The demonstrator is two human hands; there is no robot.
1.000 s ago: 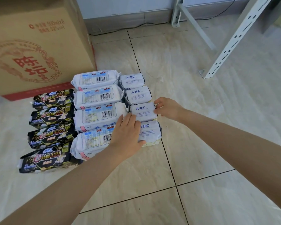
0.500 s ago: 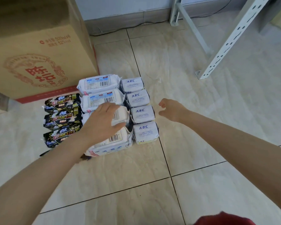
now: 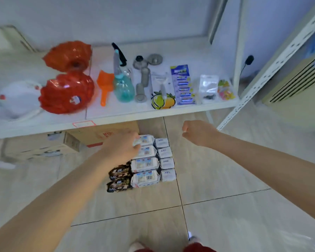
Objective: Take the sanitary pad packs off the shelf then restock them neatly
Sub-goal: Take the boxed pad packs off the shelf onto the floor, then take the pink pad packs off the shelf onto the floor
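The left grip [image 3: 120,148] hangs low over the floor [image 3: 216,179], just under the front edge of the shelf board [image 3: 171,111]. Blur hides its fingers, so I cannot tell whether they are spread or curled, nor whether they touch anything. Directly beyond its fingertips lie the white barcoded packs [image 3: 144,163], a column of four set edge to edge on the tiles. On that column's far side from this grip, flush against it, runs a column of small ABC packs [image 3: 166,163]. Beneath the left wrist, tight to the near side of the white column, sit two black packs [image 3: 119,179]; any further ones are hidden by the arm.

The right grip [image 3: 198,132] floats in the air with fingers loosely curled, holding nothing. The ABC column is below and inward of it, well apart. Outward of it stands the perforated upright [image 3: 262,80], slanting across the view, with bare tile between.

Ahead of the left grip a cardboard box [image 3: 102,133] fills the space under the shelf, close behind the packs' far edge. Above both grips the shelf board carries a spray bottle [image 3: 123,88] and red bags [image 3: 67,93], among other goods.
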